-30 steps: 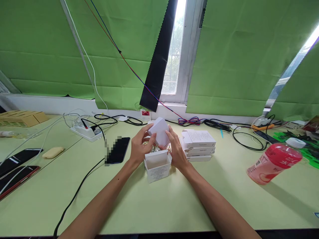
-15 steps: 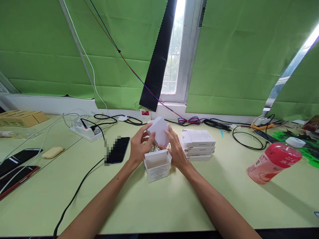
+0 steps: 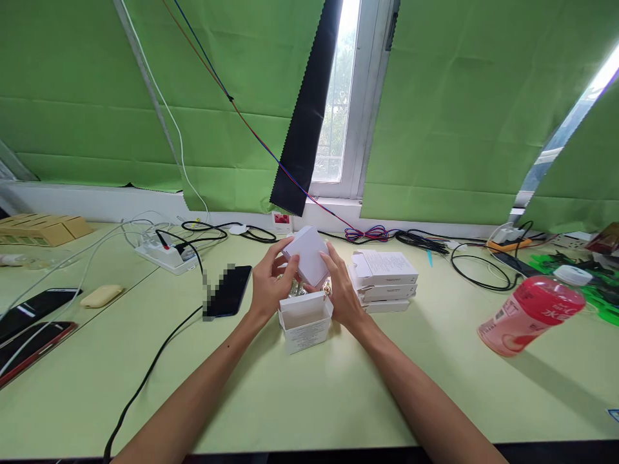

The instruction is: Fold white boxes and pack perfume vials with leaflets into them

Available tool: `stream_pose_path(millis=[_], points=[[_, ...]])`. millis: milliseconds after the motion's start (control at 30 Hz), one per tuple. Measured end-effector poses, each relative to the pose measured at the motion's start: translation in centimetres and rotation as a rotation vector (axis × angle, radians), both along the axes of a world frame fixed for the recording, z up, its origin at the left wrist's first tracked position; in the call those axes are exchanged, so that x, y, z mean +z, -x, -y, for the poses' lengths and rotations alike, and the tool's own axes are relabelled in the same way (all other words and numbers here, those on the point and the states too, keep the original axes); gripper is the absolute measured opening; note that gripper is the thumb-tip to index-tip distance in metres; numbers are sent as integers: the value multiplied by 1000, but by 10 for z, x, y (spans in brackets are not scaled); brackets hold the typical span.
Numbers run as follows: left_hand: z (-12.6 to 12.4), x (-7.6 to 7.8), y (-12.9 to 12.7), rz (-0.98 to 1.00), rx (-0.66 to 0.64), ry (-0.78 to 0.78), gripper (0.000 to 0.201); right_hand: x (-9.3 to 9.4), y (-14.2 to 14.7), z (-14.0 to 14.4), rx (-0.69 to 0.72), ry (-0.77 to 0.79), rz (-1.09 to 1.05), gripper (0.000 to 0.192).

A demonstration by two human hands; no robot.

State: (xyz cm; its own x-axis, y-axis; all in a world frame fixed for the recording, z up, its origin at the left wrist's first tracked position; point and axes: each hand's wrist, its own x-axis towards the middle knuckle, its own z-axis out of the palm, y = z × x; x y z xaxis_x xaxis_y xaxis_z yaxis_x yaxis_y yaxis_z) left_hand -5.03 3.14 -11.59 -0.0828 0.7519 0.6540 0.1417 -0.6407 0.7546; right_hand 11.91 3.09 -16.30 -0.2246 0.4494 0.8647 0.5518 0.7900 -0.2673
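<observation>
Between my two hands a small plain white box (image 3: 309, 256) is held up, tilted. My left hand (image 3: 271, 277) grips its left side, thumb on the face turned towards me. On the other side my right hand (image 3: 342, 283) is closed against its right edge. Just below and nearer to me stands an opened white carton (image 3: 305, 328) with printed text, its top flaps up; the part of its inside that I see looks bare. Shiny, transparent wrapped items (image 3: 296, 289) lie behind the carton, partly hidden by my fingers and the box.
A stack of white printed boxes (image 3: 387, 277) is right of my hands. Further right stands a pink drink bottle (image 3: 532, 314). A dark phone (image 3: 229, 291) lies to the left, near a black cable (image 3: 159, 367). Cables and a power strip (image 3: 167, 256) run along the back.
The white box has turned slightly in my hands, and my fingers have shifted a little on it. The opened carton stays practically where it was.
</observation>
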Motion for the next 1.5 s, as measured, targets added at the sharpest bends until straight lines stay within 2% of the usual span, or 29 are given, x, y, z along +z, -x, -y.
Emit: stream_pose_path(millis=[567,833,1233,1500], points=[[-1,5,1,16,-84,48,43,0,0,-2,-28,-32,-49,78],[-4,5,5,-13,-97,51,43,0,0,-2,8,-57,-81,77],[-4,18,11,-17,-92,22,36,2,-1,-1,9,-67,-52,76],[-5,17,12,-26,-103,33,37,2,-2,-1,-5,-62,-31,74]])
